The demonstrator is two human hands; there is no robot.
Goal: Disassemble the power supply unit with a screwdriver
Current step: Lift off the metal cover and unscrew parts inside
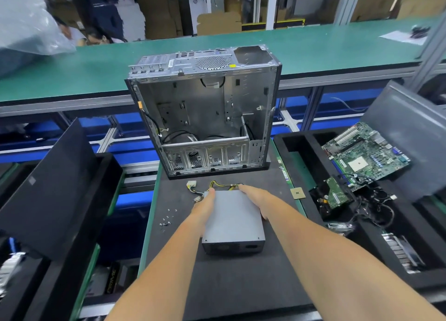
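At frame centre, the grey metal box-shaped power supply unit (233,220) lies between the left hand (204,211) and right hand (257,200), fingers straight against its sides. The black foam tray (304,142) at right holds a green motherboard (364,149).

Bare forearms, apparently no sleeves.

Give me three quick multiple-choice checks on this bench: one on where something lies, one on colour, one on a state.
1. Where are the loose screws?
A. Left of the PSU
B. Inside the case
C. On the motherboard

2. What colour is the far bench?
A. Red
B. Green
C. White

3. How do the hands meet the PSU?
A. Both lifted clear
B. Left hand and right hand on its sides
C. One holds a screwdriver

Answers: 1 A, the screws lie on the mat left of the PSU. 2 B, its top is green. 3 B, fingers lie along both sides; no screwdriver is visible.
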